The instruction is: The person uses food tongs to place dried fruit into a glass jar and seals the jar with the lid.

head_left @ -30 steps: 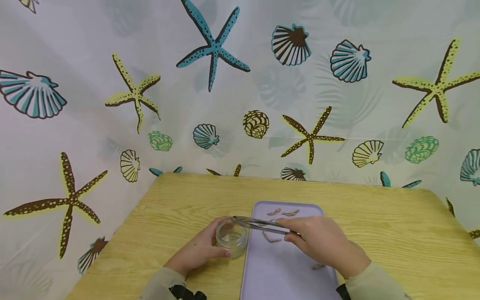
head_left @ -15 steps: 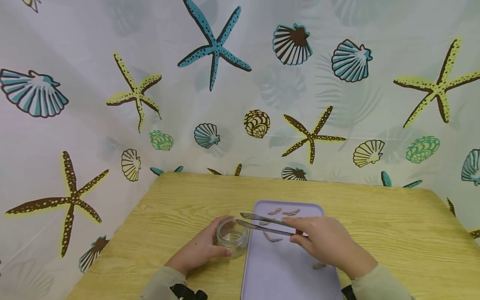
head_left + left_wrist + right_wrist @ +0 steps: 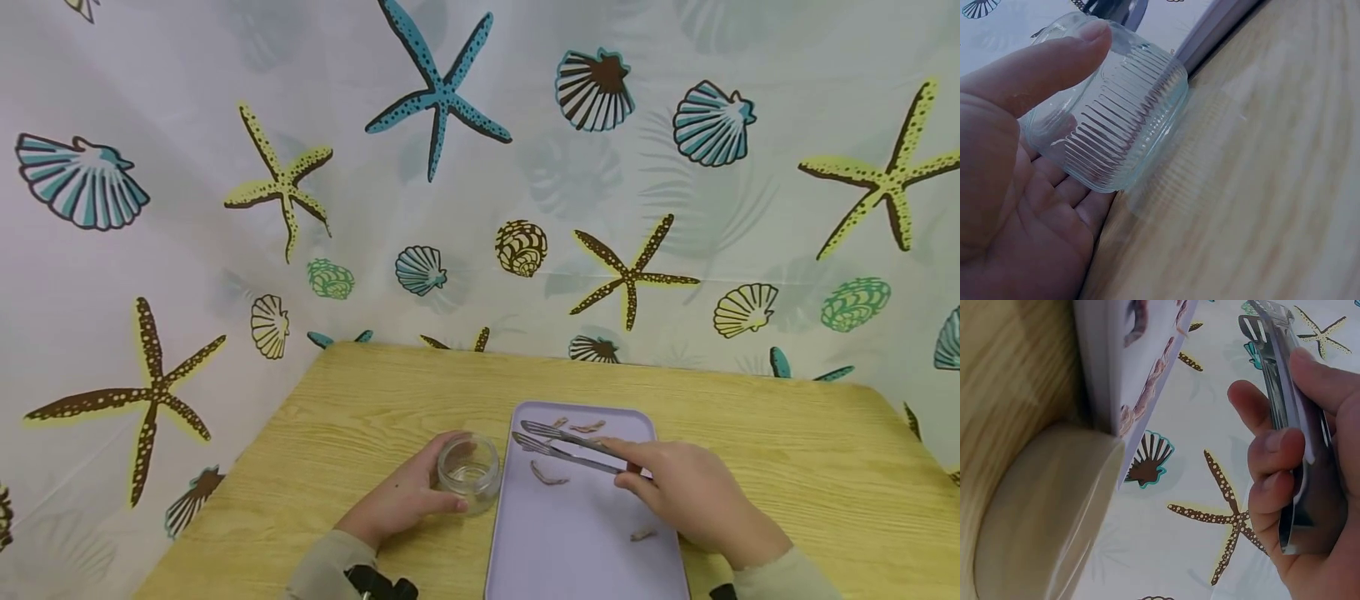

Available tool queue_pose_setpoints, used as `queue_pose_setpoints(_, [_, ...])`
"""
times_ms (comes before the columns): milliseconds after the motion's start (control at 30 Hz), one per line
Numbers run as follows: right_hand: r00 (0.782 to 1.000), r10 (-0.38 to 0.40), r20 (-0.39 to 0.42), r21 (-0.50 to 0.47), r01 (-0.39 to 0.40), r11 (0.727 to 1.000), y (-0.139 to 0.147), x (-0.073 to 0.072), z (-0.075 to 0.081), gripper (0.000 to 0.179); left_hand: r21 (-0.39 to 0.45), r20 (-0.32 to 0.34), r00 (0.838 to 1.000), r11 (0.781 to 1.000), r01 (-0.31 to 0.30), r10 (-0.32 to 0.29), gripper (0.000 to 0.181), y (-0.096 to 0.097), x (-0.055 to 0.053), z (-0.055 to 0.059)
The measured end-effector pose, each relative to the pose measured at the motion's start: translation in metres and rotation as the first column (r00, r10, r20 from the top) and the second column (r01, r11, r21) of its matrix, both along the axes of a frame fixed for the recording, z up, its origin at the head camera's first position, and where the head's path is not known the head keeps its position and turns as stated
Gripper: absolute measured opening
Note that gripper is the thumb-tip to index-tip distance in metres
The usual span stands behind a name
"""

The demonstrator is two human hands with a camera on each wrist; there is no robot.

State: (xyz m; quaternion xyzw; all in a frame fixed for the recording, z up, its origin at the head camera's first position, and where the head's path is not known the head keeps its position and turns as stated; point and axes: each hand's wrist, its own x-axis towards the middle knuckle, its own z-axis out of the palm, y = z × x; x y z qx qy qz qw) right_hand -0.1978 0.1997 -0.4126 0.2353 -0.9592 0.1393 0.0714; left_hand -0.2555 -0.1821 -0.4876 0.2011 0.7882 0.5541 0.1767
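Note:
My left hand (image 3: 408, 496) holds a clear glass jar (image 3: 474, 493) by its side, on the table left of the tray. In the left wrist view, the thumb lies across the ribbed jar (image 3: 1119, 119) and the fingers reach behind it. Metal tongs (image 3: 577, 460) are gripped in my right hand (image 3: 686, 492); their arms stand apart, with nothing visible between the tips, above the upper part of a lilac tray (image 3: 570, 550). Several thin brownish strips lie there, among them a curved strip (image 3: 549, 476) below the tongs and a short strip (image 3: 643, 535) near the right edge.
Beside the tray, a cream round vessel (image 3: 1041, 512) appears in the right wrist view; the right arm mostly covers it in the head view. The wooden table (image 3: 390, 383) extends to a shell-patterned curtain (image 3: 465, 208) at the back and left.
The right hand and tongs have moved right, from over the jar's mouth to above the tray. The tong arms have spread apart. The left hand stays on the jar.

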Motion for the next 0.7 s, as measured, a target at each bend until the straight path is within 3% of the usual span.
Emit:
queue_pose_setpoints(433, [0.993,-0.108,0.056,0.039,0.106,0.994,0.0054,-0.0088,-0.0027,0.042,0.037,-0.007,0.999,0.998,0.047,-0.047,0.087,-0.0013,0.0006,0.0006])
queue_pose_setpoints(700, [0.989,-0.117,0.095,0.063,0.111,0.992,0.0077,-0.0098,-0.002,0.04,0.029,-0.014,0.999,0.999,0.035,-0.035,0.087,-0.0024,-0.0001,-0.0001])
